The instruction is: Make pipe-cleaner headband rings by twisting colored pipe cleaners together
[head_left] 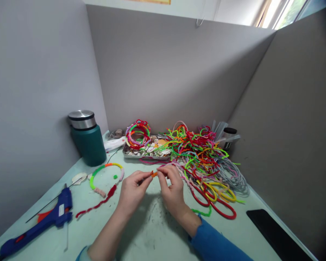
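Note:
Near the middle of the pale green table, a small orange fuzzy piece (154, 174) is pinched between my two hands. My left hand (133, 188) holds its left end between thumb and fingers. The thumb and fingertips of my right hand (172, 185) grip its right end. Left of my hands lies a ring (97, 169) wrapped in green, orange, yellow and pink sections, with a red fuzzy strand (97, 204) trailing from it. A small green bit (115, 177) sits inside the ring.
A blue glue gun (53, 217) and teal bottle (88, 141) stand out at the left. Behind my hands is a metal tray (146, 157) of small pieces and colourful rings. Tangled fuzzy strands (195, 145) spread to the right, near a black phone-like slab (274, 232).

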`<state>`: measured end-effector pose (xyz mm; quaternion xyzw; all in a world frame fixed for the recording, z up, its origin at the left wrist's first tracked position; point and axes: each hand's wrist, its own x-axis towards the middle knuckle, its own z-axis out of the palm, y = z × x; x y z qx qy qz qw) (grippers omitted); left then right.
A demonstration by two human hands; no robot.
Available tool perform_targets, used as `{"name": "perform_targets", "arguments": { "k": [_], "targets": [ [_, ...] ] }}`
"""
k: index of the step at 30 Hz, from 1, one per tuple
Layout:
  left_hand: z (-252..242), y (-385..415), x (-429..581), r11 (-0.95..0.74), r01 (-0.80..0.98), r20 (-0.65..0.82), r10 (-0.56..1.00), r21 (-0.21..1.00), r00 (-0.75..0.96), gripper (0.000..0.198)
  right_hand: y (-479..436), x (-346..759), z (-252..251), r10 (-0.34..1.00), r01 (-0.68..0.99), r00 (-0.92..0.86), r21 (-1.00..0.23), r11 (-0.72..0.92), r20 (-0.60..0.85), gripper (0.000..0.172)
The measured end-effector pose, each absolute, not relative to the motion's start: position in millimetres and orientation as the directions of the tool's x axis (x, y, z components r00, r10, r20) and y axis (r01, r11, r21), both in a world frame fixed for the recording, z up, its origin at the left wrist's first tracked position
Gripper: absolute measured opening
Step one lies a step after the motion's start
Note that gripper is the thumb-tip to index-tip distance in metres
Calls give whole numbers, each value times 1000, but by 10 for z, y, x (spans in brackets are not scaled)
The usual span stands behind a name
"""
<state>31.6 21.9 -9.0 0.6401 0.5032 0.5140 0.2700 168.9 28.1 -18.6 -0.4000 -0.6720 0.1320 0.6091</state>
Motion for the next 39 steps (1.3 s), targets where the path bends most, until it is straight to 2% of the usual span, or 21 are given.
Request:
{"name": "perform_targets", "arguments": {
  "k": [5, 13, 20, 39],
  "targets": [
    [-63, 187, 337, -381, 464, 426, 905, 799, 9, 18, 287, 1706, -186, 661, 532, -51, -539, 653, 749, 15],
    [-77, 174, 340, -374, 594, 428, 902, 712, 55, 19, 267, 1688, -187, 646, 573, -142, -469, 672, 751, 13],
    [-74, 163, 328, -379, 602, 420, 904, 703, 79, 20, 240, 1704, -189, 592, 594, -202, -382, 708, 780, 13],
    [-57, 168, 339, -391, 442, 422, 906, 808, 29, 20, 221, 1609, -251, 703, 430, 2, -635, 642, 712, 8]
  ]
}}
